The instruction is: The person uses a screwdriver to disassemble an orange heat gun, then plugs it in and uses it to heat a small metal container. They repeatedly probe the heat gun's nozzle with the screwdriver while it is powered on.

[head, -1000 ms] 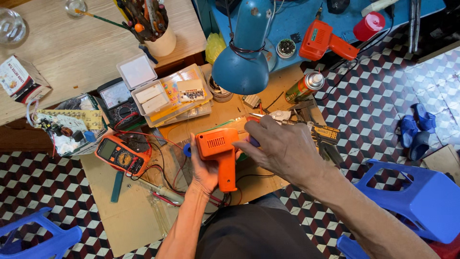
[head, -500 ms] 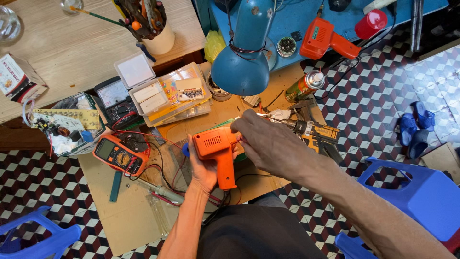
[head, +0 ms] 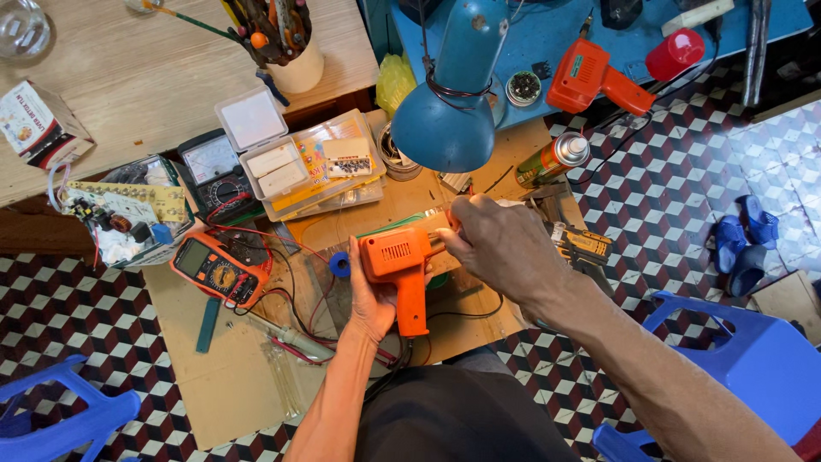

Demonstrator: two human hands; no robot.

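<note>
— Where is the orange soldering gun (head: pixel 398 265) sitting?

— Off the board, low in the middle of the head view, above a sheet of brown cardboard (head: pixel 231 376). The left hand (head: pixel 369 295) has it by the pistol grip, fingers curled shut round the handle from behind, palm under the body.

— And the right hand (head: pixel 500 248)?

— It meets the front end of the gun, where the tip should be. Its fingers are bent closed and pinching there, but the knuckles hide what they hold, so one cannot tell whether it is the tip, a wire or a small part.

— How does the gun look to handle?

— Rigid plastic shell, probably front-heavy from the transformer inside, so the grip is the sensible place to hold it. The casing looks smooth rather than slippery. The tip end would be thin, easily bent and possibly hot; it is best left untouched by bare skin. A dark cord (head: pixel 389 376) trails from the handle's base toward the person and may tug.

— What lies around it?

— An orange multimeter (head: pixel 215 269) with red and black leads to the left, a clear parts box (head: pixel 299 162) beyond it, a blue desk lamp (head: pixel 445 111) just above the hands, a spray can (head: pixel 554 158) to the right, and a second orange gun (head: pixel 594 77) on the blue bench (head: pixel 556 26).
</note>
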